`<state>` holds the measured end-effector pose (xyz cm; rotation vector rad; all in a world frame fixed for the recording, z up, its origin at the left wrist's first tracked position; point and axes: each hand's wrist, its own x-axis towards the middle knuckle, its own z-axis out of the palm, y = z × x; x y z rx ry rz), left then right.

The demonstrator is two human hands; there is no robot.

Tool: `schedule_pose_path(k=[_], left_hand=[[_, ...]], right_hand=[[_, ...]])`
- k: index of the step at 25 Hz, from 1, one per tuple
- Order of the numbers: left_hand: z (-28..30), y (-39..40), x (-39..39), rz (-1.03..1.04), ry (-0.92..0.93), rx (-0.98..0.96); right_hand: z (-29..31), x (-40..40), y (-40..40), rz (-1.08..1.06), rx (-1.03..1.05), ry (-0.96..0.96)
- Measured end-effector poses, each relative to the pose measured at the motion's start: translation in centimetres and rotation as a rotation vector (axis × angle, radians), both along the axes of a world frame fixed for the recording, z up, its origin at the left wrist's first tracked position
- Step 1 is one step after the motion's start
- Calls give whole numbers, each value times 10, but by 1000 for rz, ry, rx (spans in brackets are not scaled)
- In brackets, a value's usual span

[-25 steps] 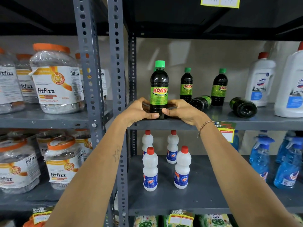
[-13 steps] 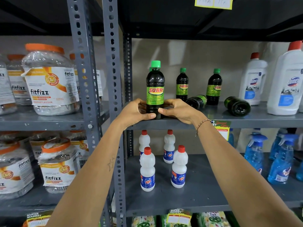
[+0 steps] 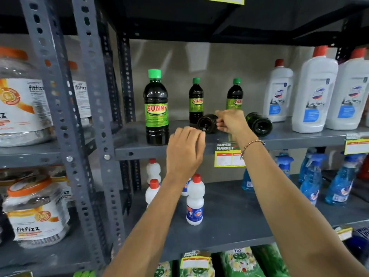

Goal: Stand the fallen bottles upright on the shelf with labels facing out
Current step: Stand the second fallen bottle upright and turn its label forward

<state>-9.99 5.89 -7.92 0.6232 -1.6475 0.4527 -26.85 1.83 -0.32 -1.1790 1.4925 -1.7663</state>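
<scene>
Leaving the front Sunny bottle (image 3: 156,108) behind, we've taken both hands off it within the last sec; it stands upright at the shelf (image 3: 199,150) lip, label out, so we count that unit done.

Item log, positions rel. to that front bottle:
- Left hand (image 3: 184,150): just right of it and lower, off the bottle, fingers loosely curled, holding nothing.
- Right hand (image 3: 231,121): further right, reaching back over the shelf; fingers part-curled at the near fallen bottle (image 3: 206,123). Can't tell if contact is made; no closed hold on it yet.
- Near fallen bottle: right of and behind it, lying on its side, base toward us.
- Second fallen bottle (image 3: 259,123): well to the right, also on its side, base toward us.
- Two rear Sunny bottles (image 3: 196,100) (image 3: 234,96): upright at the back, labels partly turned.

So approx. two units left to stand, plus maybe label turns at the rear.

Materials/shapes: bottles are dark, glossy, prob. plastic, cylindrical w/ rounded shoulders, ribbed green caps, green wrap labels w/ red-yellow lettering. Round bodies will likely roll if nudged sideways. Shelf is grey painted metal, smooth, w/ perforated angle uprights. White bottles (image 3: 278,94) far right are opaque, matte, red-capped.
</scene>
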Motion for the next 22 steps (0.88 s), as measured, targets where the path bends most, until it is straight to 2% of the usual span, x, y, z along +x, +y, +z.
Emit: schedule_pose_path(k=[5,7,14,17,20,22], left_hand=[[-43,-30,-20,380,-169,52],[-50,-36,-19,457,-170,49],[-48,-36,-23,488,-131,37],[-49,-36,-24,507,-123,38],[-49,-38,-25,502,-103,3],[-51,-40,-24,507,-97,-23]], right_hand=[[-20,-25,-9,-100,134,209],[-20,-24,-8,-90,167,267],[20,-12,-19,-21,323,125],[31,2,-31,-18,456,319],[36,5,-43,112,504,458],[32,2,-41,82,495,577]])
